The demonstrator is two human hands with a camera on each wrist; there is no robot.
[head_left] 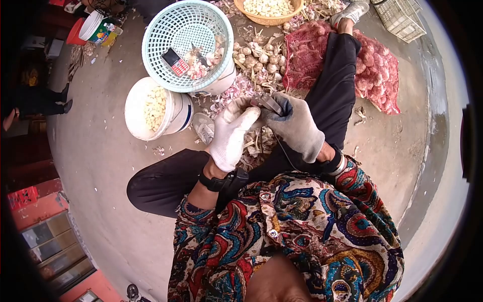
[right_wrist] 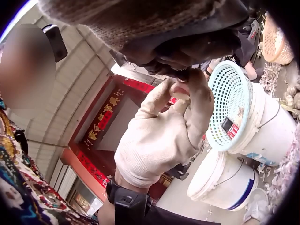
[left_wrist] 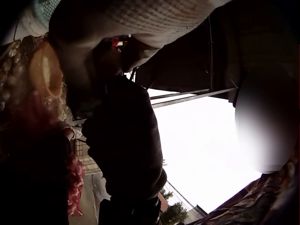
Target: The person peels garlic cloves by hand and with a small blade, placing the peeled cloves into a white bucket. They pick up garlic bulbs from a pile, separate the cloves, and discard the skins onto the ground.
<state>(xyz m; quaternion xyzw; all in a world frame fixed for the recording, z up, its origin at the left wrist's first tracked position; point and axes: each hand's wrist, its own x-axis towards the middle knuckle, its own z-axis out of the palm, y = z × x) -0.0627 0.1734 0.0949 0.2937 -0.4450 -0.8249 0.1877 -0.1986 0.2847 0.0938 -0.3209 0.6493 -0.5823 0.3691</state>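
Note:
My two gloved hands meet in front of my lap. The white-gloved left hand [head_left: 231,133] pinches a small pale piece that looks like a garlic clove [right_wrist: 180,95] between thumb and fingers. My right hand [head_left: 298,126], in a greyer glove with dark fingertips, is curled close against the left fingertips. A narrow grey strip [head_left: 271,104], perhaps a short blade, shows at its thumb; I cannot tell exactly what it is. Below the hands lie dry garlic skins [head_left: 254,148]. Just beyond them sits a pile of garlic bulbs [head_left: 261,59].
A white bucket [head_left: 135,113] of peeled cloves stands left. Behind it, a pale blue basket [head_left: 151,45] holding a phone [head_left: 176,61] and some garlic rests on another bucket. Red mesh sacks [head_left: 377,70] lie right. An orange basket [head_left: 271,20] of cloves stands ahead.

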